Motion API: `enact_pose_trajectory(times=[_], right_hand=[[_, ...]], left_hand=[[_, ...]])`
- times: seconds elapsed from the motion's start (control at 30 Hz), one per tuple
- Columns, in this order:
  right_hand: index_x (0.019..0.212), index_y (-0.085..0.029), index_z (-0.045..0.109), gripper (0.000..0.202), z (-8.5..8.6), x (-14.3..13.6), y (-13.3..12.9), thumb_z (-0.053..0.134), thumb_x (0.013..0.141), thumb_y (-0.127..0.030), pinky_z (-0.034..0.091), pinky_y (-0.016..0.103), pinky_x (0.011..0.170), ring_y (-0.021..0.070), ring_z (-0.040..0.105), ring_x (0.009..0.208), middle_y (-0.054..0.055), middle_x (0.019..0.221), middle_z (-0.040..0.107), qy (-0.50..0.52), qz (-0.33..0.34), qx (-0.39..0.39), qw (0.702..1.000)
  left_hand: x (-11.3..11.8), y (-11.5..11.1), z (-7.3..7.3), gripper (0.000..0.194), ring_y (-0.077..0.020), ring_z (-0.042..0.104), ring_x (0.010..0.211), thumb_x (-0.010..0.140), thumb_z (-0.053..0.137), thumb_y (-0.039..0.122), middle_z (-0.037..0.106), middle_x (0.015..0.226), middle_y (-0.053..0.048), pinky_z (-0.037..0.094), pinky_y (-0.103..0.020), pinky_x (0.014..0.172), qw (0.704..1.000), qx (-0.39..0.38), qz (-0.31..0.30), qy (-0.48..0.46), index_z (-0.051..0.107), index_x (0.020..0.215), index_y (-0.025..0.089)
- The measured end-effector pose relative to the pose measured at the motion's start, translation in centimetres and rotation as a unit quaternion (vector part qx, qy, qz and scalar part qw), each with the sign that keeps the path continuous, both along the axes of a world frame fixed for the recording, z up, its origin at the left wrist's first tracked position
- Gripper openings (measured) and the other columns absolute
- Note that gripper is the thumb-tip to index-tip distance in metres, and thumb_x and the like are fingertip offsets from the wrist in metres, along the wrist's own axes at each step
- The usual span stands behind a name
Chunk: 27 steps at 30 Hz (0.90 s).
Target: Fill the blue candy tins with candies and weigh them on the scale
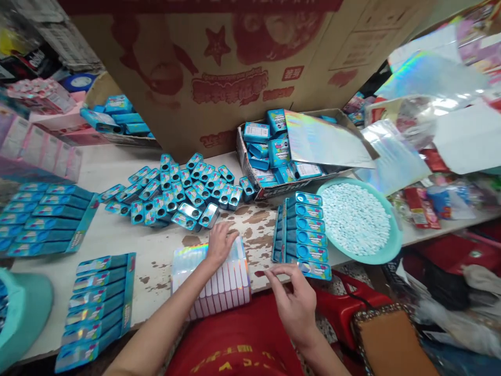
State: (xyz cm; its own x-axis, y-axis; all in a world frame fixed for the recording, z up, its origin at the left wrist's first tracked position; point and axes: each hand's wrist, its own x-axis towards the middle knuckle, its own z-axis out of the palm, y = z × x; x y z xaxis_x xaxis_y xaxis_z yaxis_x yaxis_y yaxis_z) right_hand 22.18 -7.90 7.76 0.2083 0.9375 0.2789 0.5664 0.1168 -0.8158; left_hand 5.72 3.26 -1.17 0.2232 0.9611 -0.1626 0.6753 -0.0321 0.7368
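My left hand (pixel 222 244) lies on the upper part of a shiny sheet of rounded white labels (pixel 223 284), its fingers stretched out. My right hand (pixel 295 300) hovers right of the sheet, with thumb and forefinger pinched together. A small dark red patch shows by those fingertips, and I cannot tell whether it is held or part of the table. Just beyond that hand stands a row of joined blue boxes (pixel 311 224) with round recesses. Many loose blue boxes (pixel 172 190) with dark round openings are heaped behind my left hand.
A turquoise bowl (pixel 395 237) of pale tablets sits at the right edge. Behind, a carton (pixel 246 172) holds blue boxes under a shiny sheet (pixel 324 141). A tall cardboard box (pixel 176 120) rises at the back. More joined boxes (pixel 94 308) and a turquoise tub (pixel 35 308) are left.
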Motion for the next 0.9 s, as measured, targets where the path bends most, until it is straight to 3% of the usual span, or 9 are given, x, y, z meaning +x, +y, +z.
enact_pose_trajectory(times=[0.07, 0.13, 0.2, 0.27, 0.37, 0.47, 0.57, 0.67, 0.9], right_hand=[[0.080, -0.022, 0.057, 0.005, 0.5, 0.7, 0.4, 0.061, 0.083, -0.022, 0.047, 0.026, 0.068, 0.0141, 0.060, 0.071, -0.001, 0.074, 0.063, 0.019, -0.058, -0.029, 0.998], [0.078, -0.021, 0.059, 0.009, 0.8, 1.3, 0.7, 0.063, 0.082, -0.028, 0.047, 0.026, 0.067, 0.0143, 0.060, 0.070, -0.001, 0.074, 0.064, 0.039, -0.104, -0.061, 0.992], [0.077, -0.020, 0.060, 0.015, 1.0, 1.7, 1.0, 0.063, 0.081, -0.034, 0.046, 0.026, 0.065, 0.0147, 0.060, 0.068, -0.001, 0.073, 0.064, 0.061, -0.138, -0.084, 0.985], [0.075, -0.020, 0.062, 0.018, 1.1, 2.2, 1.4, 0.063, 0.080, -0.038, 0.046, 0.026, 0.064, 0.0151, 0.059, 0.067, 0.000, 0.071, 0.064, 0.081, -0.163, -0.096, 0.979], [0.076, -0.020, 0.064, 0.020, 0.8, 3.2, 2.6, 0.062, 0.079, -0.040, 0.046, 0.029, 0.068, 0.0159, 0.059, 0.069, 0.001, 0.072, 0.064, 0.107, -0.197, -0.093, 0.970], [0.077, -0.020, 0.065, 0.021, 0.6, 4.7, 4.9, 0.063, 0.077, -0.040, 0.046, 0.032, 0.073, 0.0188, 0.060, 0.081, 0.005, 0.086, 0.065, 0.136, -0.212, -0.072, 0.965], [0.073, -0.019, 0.067, 0.022, 0.7, 6.8, 7.7, 0.065, 0.071, -0.041, 0.047, 0.033, 0.073, 0.0233, 0.058, 0.096, 0.009, 0.101, 0.062, 0.141, -0.234, -0.046, 0.961], [0.071, -0.019, 0.068, 0.021, 0.8, 8.9, 10.3, 0.065, 0.069, -0.039, 0.045, 0.036, 0.077, 0.0239, 0.057, 0.093, 0.008, 0.092, 0.062, 0.110, -0.243, -0.049, 0.962], [0.063, -0.019, 0.066, 0.013, -1.1, 11.2, 12.6, 0.064, 0.064, -0.031, 0.038, 0.040, 0.088, 0.0246, 0.053, 0.091, 0.007, 0.084, 0.056, 0.028, -0.253, -0.090, 0.963]], left_hand=[[1.0, -0.7, 3.1, 0.042, -0.0228, 0.048, 0.116, 0.087, 0.045, 0.036, 0.054, 0.126, -0.010, 0.038, -0.037, 0.096, 0.981, -0.035, -0.036, -0.188, 0.047, 0.127, 0.022], [2.4, -1.5, 6.4, 0.051, -0.0222, 0.051, 0.111, 0.080, 0.055, 0.041, 0.056, 0.123, -0.008, 0.044, -0.033, 0.087, 0.940, -0.113, -0.125, -0.296, 0.047, 0.127, 0.023], [4.0, -2.2, 8.9, 0.034, -0.0184, 0.058, 0.090, 0.075, 0.060, 0.038, 0.065, 0.098, -0.005, 0.047, -0.027, 0.075, 0.920, -0.193, -0.160, -0.302, 0.062, 0.102, 0.019], [5.6, -2.3, 10.2, 0.021, -0.0131, 0.055, 0.067, 0.076, 0.058, 0.036, 0.061, 0.070, -0.001, 0.044, -0.023, 0.062, 0.915, -0.246, -0.148, -0.283, 0.063, 0.077, 0.016], [7.3, -0.8, 10.6, 0.024, -0.0103, 0.048, 0.057, 0.079, 0.053, 0.036, 0.054, 0.060, 0.002, 0.037, -0.021, 0.054, 0.927, -0.232, -0.142, -0.258, 0.062, 0.070, 0.016], [8.8, 1.9, 10.7, 0.023, -0.0106, 0.047, 0.057, 0.080, 0.050, 0.034, 0.054, 0.060, 0.003, 0.035, -0.021, 0.054, 0.947, -0.153, -0.178, -0.221, 0.065, 0.087, 0.018], [10.6, 4.8, 10.9, 0.032, -0.0118, 0.048, 0.056, 0.081, 0.046, 0.027, 0.049, 0.057, 0.007, 0.036, -0.022, 0.056, 0.957, -0.094, -0.188, -0.200, 0.054, 0.111, 0.020], [12.5, 7.0, 11.0, 0.029, -0.0132, 0.049, 0.058, 0.082, 0.041, 0.022, 0.046, 0.057, 0.007, 0.038, -0.024, 0.060, 0.966, -0.050, -0.191, -0.165, 0.048, 0.110, 0.021], [14.7, 7.9, 8.9, 0.022, -0.0200, 0.058, 0.080, 0.086, 0.034, 0.016, 0.058, 0.085, -0.003, 0.040, -0.030, 0.073, 0.979, 0.003, -0.202, -0.038, 0.043, 0.104, 0.022]])
